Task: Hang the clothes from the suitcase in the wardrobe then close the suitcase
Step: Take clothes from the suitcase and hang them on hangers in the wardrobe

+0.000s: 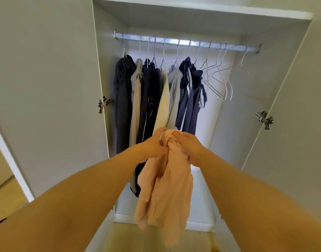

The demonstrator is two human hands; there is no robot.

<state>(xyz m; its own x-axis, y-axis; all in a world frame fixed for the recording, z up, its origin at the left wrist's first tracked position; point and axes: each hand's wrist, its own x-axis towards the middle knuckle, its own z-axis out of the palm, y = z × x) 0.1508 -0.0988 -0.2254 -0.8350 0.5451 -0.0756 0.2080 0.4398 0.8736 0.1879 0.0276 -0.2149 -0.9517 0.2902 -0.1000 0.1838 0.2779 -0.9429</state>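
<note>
Hanging step: left hand (154, 144) and right hand (189, 145) each grip the peach garment (165, 188) below the rail (185, 42). Next: fetch an empty hanger (222, 82).

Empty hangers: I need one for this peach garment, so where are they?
In the head view, the empty hangers hang at the rail's right end, just right of the navy striped garment.

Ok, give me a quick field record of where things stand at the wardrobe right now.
left hand: gripping the peach garment
right hand: gripping the same garment
peach garment: bunched, hanging down, not on a hanger
rail: dark and light clothes hung at left
empty hangers: several at the right end
wardrobe doors: both open
suitcase: not in view
</note>
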